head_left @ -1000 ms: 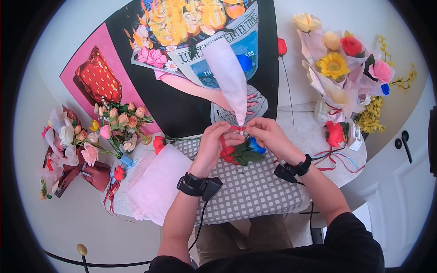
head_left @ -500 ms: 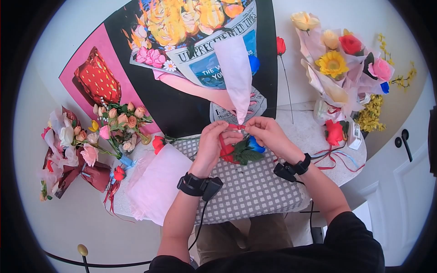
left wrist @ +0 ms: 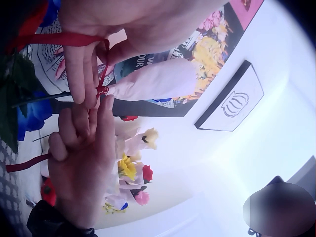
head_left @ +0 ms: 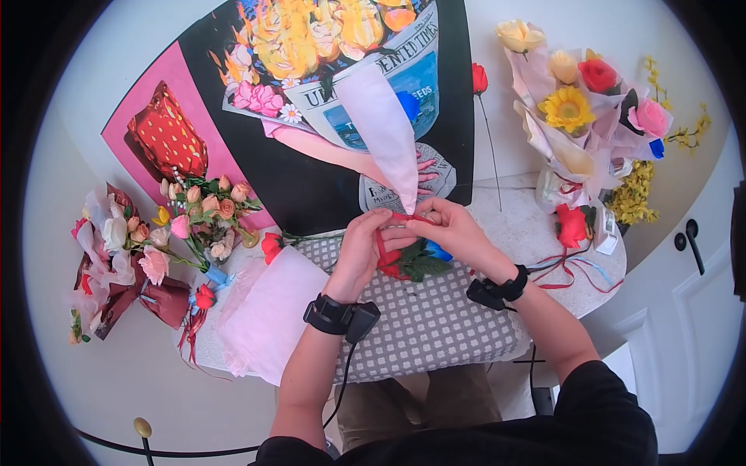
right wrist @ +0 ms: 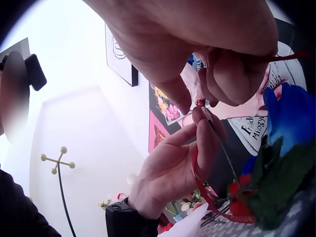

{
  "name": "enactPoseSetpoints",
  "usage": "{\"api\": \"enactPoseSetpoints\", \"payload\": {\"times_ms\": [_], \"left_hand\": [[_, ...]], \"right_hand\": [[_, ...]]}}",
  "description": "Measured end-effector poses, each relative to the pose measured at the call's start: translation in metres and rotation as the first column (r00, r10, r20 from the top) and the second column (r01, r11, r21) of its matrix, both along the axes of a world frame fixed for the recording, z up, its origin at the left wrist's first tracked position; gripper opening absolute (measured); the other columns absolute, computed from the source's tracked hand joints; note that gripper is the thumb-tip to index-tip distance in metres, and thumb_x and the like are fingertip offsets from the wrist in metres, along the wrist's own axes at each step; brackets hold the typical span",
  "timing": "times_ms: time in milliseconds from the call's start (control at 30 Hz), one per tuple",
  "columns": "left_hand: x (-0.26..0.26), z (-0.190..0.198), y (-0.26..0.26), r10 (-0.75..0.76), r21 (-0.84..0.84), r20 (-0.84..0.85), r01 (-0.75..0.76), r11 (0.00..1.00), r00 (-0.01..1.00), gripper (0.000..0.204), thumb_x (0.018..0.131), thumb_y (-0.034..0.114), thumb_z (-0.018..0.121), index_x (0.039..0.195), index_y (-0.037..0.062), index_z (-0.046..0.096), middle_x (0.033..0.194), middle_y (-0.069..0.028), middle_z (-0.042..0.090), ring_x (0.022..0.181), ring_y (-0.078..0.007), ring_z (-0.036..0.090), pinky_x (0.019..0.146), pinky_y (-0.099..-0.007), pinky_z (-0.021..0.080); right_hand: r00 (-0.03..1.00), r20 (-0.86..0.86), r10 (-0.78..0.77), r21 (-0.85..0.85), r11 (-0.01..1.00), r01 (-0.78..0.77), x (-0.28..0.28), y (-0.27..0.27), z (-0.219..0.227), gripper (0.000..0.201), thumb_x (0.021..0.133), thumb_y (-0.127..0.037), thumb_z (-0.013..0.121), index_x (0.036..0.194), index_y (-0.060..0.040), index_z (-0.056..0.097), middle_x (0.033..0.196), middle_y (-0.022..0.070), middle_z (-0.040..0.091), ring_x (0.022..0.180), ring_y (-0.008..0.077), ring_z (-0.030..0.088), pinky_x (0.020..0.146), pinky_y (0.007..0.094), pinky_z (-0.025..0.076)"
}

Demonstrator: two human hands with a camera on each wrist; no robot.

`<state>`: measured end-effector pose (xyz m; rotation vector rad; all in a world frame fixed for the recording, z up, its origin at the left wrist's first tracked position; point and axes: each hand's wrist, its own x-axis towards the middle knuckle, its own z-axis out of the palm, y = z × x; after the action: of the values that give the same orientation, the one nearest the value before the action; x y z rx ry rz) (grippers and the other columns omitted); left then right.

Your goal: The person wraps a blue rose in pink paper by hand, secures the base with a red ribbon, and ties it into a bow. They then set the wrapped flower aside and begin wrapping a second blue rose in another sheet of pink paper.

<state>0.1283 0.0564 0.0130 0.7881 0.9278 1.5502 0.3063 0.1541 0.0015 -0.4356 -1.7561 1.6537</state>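
Observation:
Pale pink wrapping paper, gathered to a narrow neck, stands up between the hands; a blue flower shows partly behind it. Red ribbon is wound round the neck, and a thin dark stem runs down from it. My left hand pinches the stem just below the ribbon, one ribbon length hanging past its palm. With curled fingers my right hand grips the ribbon close beside the neck; an end trails out of it. Beneath the hands lie a red rose and a blue rose with green leaves.
A grey checked cloth covers the table front. Pink paper sheets lie on the left, near bouquets. At right stand a wrapped bouquet, a red rose and loose ribbons. A painted board leans behind.
The wrapped paper swung right, then tilted back left. My right hand has shifted slightly left toward the neck, its fingers closing in more; my left hand has stayed nearly still.

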Motion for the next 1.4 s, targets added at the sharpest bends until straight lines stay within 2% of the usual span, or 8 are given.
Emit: {"api": "enactPoseSetpoints", "payload": {"times_ms": [133,200,333,500,633,900,1200,1400], "left_hand": [[0.002,0.003,-0.001,-0.005,-0.004,-0.013,0.005,1.0,1.0,0.027,0.104,0.018,0.051,0.111,-0.0064,0.061,0.105,-0.0171,0.071,0.094,-0.0273,0.074,0.086,-0.0373,0.061],[0.004,0.007,-0.002,-0.004,-0.007,-0.019,0.004,1.0,1.0,0.026,0.104,0.018,0.052,0.111,-0.006,0.06,0.105,-0.0172,0.071,0.093,-0.0266,0.074,0.085,-0.0369,0.062],[0.003,0.007,-0.003,-0.006,0.012,-0.038,0.006,1.0,0.999,0.026,0.104,0.019,0.053,0.111,-0.005,0.06,0.106,-0.017,0.07,0.095,-0.0267,0.074,0.085,-0.0371,0.062],[-0.007,0.0,0.0,0.005,0.023,-0.141,-0.002,1.0,0.99,0.021,0.1,0.02,0.06,0.105,-0.0008,0.063,0.094,-0.0071,0.067,0.079,-0.0159,0.066,0.064,-0.0315,0.058],[-0.006,0.004,-0.003,-0.006,-0.022,-0.115,0.003,1.0,0.993,0.019,0.098,0.02,0.062,0.101,0.0018,0.065,0.088,-0.003,0.063,0.076,-0.012,0.06,0.058,-0.029,0.052],[-0.011,0.002,-0.001,0.006,0.062,-0.18,0.005,0.998,0.984,0.022,0.098,0.02,0.062,0.106,0.0001,0.066,0.098,-0.0059,0.067,0.094,-0.0147,0.062,0.085,-0.03,0.047],[0.0,0.008,-0.002,0.013,0.168,-0.293,0.038,0.985,0.956,0.022,0.098,0.018,0.062,0.108,-0.0013,0.068,0.115,-0.0122,0.071,0.104,-0.0153,0.063,0.092,-0.032,0.047],[0.003,0.009,-0.002,0.078,0.194,-0.349,-0.009,0.981,0.934,0.019,0.098,0.016,0.063,0.104,-0.0016,0.069,0.108,-0.0095,0.074,0.097,-0.0113,0.065,0.09,-0.0284,0.051]], "right_hand": [[0.999,-0.032,-0.024,0.065,0.998,0.026,-0.001,0.003,-0.004,0.016,0.096,-0.013,0.071,0.1,0.0023,0.066,0.086,0.0026,0.072,0.079,0.0036,0.062,0.068,0.0197,0.046],[0.989,-0.142,-0.029,0.009,1.0,0.03,-0.002,0.0,-0.001,0.013,0.096,-0.009,0.069,0.099,0.0041,0.068,0.089,0.0039,0.073,0.08,0.0036,0.063,0.07,0.02,0.048],[0.988,-0.155,-0.026,-0.007,1.0,0.025,-0.002,0.001,-0.002,0.012,0.097,-0.007,0.069,0.1,0.0047,0.069,0.091,0.0043,0.073,0.082,0.004,0.063,0.072,0.0197,0.049],[0.997,-0.06,-0.055,0.013,0.998,0.056,0.004,0.007,0.0,0.012,0.096,-0.008,0.07,0.099,0.0039,0.069,0.089,0.0018,0.072,0.078,0.0023,0.06,0.067,0.0191,0.045],[0.997,-0.045,-0.064,0.011,0.998,0.065,0.005,0.005,0.004,0.012,0.095,-0.008,0.071,0.098,0.0034,0.07,0.087,0.0004,0.071,0.075,0.0016,0.058,0.064,0.019,0.043],[0.996,-0.054,-0.075,0.015,0.997,0.076,0.004,0.01,0.0,0.01,0.094,-0.007,0.071,0.095,0.0011,0.067,0.084,-0.0003,0.07,0.074,0.0012,0.057,0.064,0.0191,0.043],[0.995,-0.075,-0.07,-0.008,0.998,0.07,0.0,0.006,-0.005,0.01,0.094,-0.007,0.072,0.095,0.0014,0.067,0.084,-0.0003,0.07,0.075,0.0014,0.058,0.066,0.0192,0.045],[0.996,-0.061,-0.066,-0.039,0.997,0.064,0.003,0.001,-0.001,0.01,0.095,-0.011,0.072,0.099,-0.0017,0.068,0.082,-0.0012,0.069,0.068,0.0008,0.057,0.056,0.0166,0.038]]}}
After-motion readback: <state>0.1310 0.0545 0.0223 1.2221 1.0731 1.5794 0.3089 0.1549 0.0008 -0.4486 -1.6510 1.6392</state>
